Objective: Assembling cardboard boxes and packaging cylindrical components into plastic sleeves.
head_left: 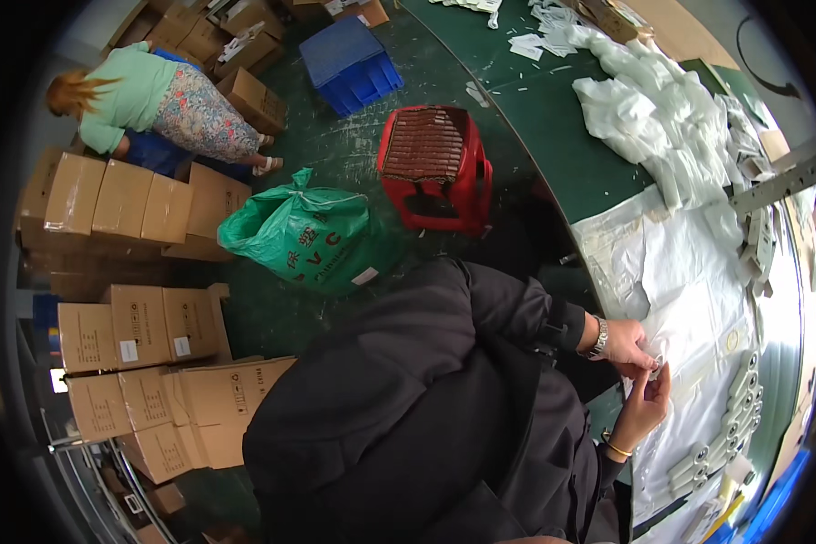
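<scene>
My left hand [627,346], with a metal watch on the wrist, and my right hand [646,405], with a thin gold bracelet, meet at the edge of a green table [553,118]. Together their fingertips pinch a small pale piece [655,367]; too small to tell what it is. Both sleeves are black. Under the hands lie white plastic sheets [689,281]. Just beyond them runs a curved row of small pale-green cylindrical parts [739,408].
A heap of white bags [662,118] lies further along the table. On the floor stand a red plastic stool [435,163], a green sack [304,231], a blue crate [349,63] and stacked cardboard boxes [136,335]. Another person [154,100] bends over boxes at the far left.
</scene>
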Available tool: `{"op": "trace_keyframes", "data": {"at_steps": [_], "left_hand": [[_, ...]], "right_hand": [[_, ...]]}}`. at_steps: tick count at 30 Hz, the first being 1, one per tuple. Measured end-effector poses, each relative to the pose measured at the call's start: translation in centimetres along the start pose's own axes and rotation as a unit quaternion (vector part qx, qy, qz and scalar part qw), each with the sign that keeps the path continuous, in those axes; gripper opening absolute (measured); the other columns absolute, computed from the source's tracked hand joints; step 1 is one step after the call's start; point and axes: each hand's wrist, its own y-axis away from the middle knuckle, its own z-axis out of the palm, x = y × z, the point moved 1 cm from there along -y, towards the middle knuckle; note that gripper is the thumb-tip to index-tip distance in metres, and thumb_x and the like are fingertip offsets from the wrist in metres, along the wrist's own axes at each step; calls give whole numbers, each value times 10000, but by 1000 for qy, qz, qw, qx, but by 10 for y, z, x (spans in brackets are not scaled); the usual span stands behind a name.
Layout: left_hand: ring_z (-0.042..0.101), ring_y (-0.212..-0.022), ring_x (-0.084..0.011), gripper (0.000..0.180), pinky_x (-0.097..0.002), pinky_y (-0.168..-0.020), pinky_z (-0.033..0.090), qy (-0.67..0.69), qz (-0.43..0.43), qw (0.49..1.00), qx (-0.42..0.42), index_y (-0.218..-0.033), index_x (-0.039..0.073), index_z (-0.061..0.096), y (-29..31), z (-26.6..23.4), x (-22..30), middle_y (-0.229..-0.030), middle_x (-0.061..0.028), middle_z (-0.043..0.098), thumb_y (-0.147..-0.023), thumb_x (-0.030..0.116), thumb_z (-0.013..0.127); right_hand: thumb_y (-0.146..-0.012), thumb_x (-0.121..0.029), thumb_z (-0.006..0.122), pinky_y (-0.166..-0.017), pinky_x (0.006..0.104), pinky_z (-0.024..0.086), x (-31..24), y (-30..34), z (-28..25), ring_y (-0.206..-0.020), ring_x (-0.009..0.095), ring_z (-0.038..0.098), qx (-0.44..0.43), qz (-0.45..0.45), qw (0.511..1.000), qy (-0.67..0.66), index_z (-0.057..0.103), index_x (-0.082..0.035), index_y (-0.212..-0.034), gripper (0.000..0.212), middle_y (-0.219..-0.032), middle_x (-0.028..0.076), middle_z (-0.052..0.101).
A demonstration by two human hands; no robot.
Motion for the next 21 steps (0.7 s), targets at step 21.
{"op": "trace_keyframes", "data": {"at_steps": [21], "left_hand": [[747,-711,-195,211,-286,-647,590,-264,-57,961,-63,-867,-43,722,43,-4,48,-803,-150,760,-916,129,612]], "right_hand": [[-779,-38,578,-840,444,506,13,-42,24,-979,392,615,107,-121,967,195,595,59,-1138,372,-1181,237,599]]}}
